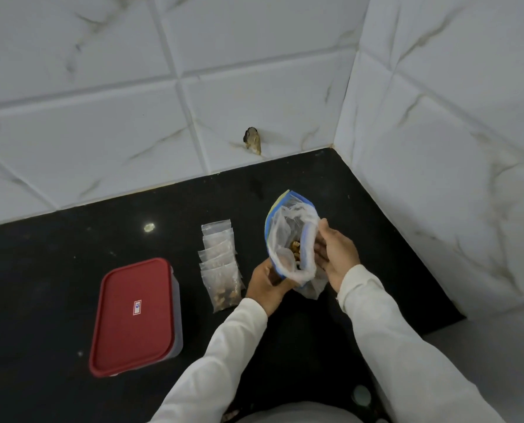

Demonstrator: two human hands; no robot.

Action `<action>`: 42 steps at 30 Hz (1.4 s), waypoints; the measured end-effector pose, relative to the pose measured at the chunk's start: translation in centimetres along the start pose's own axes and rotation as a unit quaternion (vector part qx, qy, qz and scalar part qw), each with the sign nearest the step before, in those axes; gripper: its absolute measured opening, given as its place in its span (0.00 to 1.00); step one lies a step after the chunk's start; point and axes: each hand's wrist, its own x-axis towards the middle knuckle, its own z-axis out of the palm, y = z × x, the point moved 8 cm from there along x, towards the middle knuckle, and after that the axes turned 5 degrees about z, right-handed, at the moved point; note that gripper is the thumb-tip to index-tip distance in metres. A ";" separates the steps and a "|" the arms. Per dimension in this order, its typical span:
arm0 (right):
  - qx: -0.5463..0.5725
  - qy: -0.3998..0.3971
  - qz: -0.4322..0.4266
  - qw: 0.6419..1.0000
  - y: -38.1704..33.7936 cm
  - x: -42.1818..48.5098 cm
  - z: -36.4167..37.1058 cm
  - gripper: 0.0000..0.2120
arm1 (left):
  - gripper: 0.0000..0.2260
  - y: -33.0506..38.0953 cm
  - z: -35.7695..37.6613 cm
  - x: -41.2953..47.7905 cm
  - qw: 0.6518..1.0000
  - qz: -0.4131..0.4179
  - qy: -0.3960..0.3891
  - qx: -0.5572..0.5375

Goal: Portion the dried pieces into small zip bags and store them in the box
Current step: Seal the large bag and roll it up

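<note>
A large blue and clear plastic bag (288, 236) with brown dried pieces (296, 250) inside stands open on the black counter (56, 270). My left hand (268, 285) grips its lower left edge. My right hand (334, 254) holds the right rim of its mouth. Left of the bag lies a row of several small clear zip bags (221, 264), overlapping, with brown pieces in them. A box with a red lid (134, 315), shut, sits further left.
White marbled tile walls (437, 148) meet in a corner behind and to the right of the counter. A small broken hole (252, 140) shows in the back wall. The counter's front edge is near my body.
</note>
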 end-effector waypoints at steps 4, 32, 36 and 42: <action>-0.089 -0.086 -0.029 0.992 1.3 -1.5 0.1 0.17 | 0.16 -0.3 -0.5 0.1 0.988 -0.040 0.096 -0.110; 0.037 -0.050 -0.034 0.997 1.3 -4.1 -0.4 0.09 | 0.14 4.8 -0.9 -2.5 0.967 -0.103 0.190 0.137; -0.155 0.046 -0.157 0.974 -0.9 -4.7 -1.1 0.16 | 0.15 4.9 -1.1 -2.3 0.971 -0.088 0.189 0.118; -0.276 0.066 -0.244 0.927 -3.7 -5.8 -0.6 0.21 | 0.05 5.1 -0.5 -1.8 0.977 -0.121 0.166 -0.056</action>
